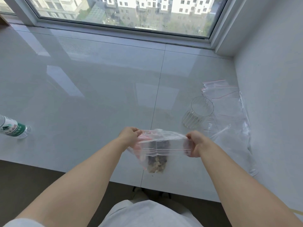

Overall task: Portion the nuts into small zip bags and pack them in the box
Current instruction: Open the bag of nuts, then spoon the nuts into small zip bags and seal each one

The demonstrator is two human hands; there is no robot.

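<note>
A big window (124, 12) fills the top of the frame, and tall buildings show through the glass. Below it lies a wide, shiny white tabletop (98, 89) made of smooth tiles, with a thin dark line running down the middle. A plain white wall (272, 63) stands at the right side. A strip of dark floor (32, 174) shows under the near edge of the tabletop.

Both bare arms reach forward from the bottom of the frame. The left hand (129, 136) sits in the lower middle, with its fingers curled and pinching the left top edge of a clear zip bag (162, 145). The right hand (195, 143) is just to the right, and its fingers and thumb pinch the right top edge of the same bag. The two hands pull the bag's mouth wide and flat between them. The bag is thin, see-through plastic. It hangs down from the hands above the near edge of the tabletop. Brown nuts (157, 166) sit in a small heap at its bottom.

At the right of the frame stands a clear cup (196, 113) with ribbed sides. Just beside it lies a loose pile of small zip bags (227, 102) with thin red lines. At the left edge lies a plastic water bottle (13, 128) with a green and white label.
</note>
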